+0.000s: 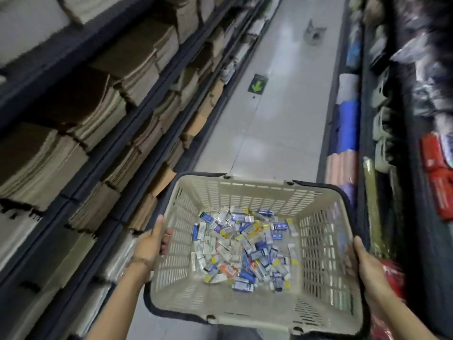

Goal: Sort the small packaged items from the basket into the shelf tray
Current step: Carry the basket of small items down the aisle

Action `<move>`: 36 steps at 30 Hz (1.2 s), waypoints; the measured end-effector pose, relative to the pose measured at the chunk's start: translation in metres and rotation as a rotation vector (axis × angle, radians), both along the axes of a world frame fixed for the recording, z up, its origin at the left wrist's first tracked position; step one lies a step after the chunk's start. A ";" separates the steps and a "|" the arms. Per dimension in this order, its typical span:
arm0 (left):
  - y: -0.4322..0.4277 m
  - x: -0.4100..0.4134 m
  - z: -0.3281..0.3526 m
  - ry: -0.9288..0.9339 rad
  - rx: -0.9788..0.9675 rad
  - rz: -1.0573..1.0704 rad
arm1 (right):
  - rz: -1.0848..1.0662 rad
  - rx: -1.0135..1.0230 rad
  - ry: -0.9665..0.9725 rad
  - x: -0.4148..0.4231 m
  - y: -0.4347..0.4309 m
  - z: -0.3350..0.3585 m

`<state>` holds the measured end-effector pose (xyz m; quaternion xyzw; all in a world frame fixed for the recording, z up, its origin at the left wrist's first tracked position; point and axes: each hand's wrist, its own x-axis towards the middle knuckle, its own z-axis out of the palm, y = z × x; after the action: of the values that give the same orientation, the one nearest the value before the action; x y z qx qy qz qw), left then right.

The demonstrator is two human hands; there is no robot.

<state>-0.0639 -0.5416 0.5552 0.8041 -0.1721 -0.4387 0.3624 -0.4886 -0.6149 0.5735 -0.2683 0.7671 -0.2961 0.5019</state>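
A beige plastic basket (245, 192) with slotted walls and dark handles folded down along its rim fills the lower middle of the head view. A heap of small packaged items (242, 249), mostly blue, white and yellow, lies on its floor. My left hand (152, 244) grips the basket's left rim, thumb on top and fingers curled inside. My right hand (365, 263) grips the right rim from outside. The basket is held in the air over the aisle floor. No shelf tray can be made out.
Dark shelving with stacks of brown and white paper goods (103, 114) runs along the left. Shelves with red packs (438, 182) and bagged goods line the right. A pale aisle floor with a green arrow sticker (257, 86) stretches ahead; a small grey object (315, 33) stands far down it.
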 end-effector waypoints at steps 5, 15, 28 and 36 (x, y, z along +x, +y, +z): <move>-0.101 -0.024 0.051 -0.069 -0.074 -0.069 | -0.103 -0.065 -0.096 -0.022 -0.052 0.038; -0.337 -0.030 0.069 -0.101 -0.059 -0.201 | -0.196 -0.094 -0.180 -0.035 -0.242 0.029; -0.706 -0.044 0.081 0.005 -0.088 -0.361 | -0.359 -0.100 -0.204 -0.040 -0.548 0.043; -0.920 -0.080 0.068 0.052 -0.053 -0.301 | -0.290 -0.103 -0.215 -0.074 -0.786 0.044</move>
<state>-0.1443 -1.4619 0.6235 0.7476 -0.2930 -0.5042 0.3180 -0.5625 -1.4013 0.6173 -0.1471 0.7236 -0.4312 0.5185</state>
